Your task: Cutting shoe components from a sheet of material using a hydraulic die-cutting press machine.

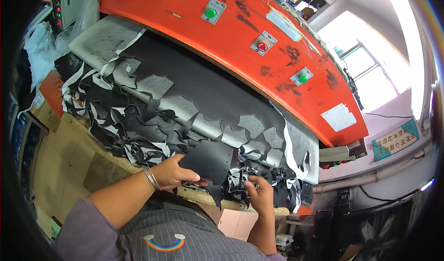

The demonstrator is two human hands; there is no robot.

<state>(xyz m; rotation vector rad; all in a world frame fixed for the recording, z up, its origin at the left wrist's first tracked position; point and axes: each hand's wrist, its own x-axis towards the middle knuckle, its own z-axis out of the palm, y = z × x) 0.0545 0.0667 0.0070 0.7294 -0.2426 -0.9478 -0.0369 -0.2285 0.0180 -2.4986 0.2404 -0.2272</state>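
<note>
My left hand (172,172) grips a smooth black cut piece of sheet material (209,159), which looks like leather, by its near left edge. The piece has a rounded outline and a few small holes along its right side. A pointed black strip hangs below it. To the right, my right hand (261,192) is curled, thumb and fingers close together, beside a heap of black and white offcuts (240,180). Whatever it may hold is hidden. Beyond both hands lies a large black sheet (199,78) with scalloped cut-outs along its near edge.
The sheet rests on a pale worn bed (99,34) under an orange machine beam (240,23) with green buttons (211,13) and a red button (262,46). Tangled black scraps (120,117) cover the near left edge. Plastic bags (40,53) hang at the left.
</note>
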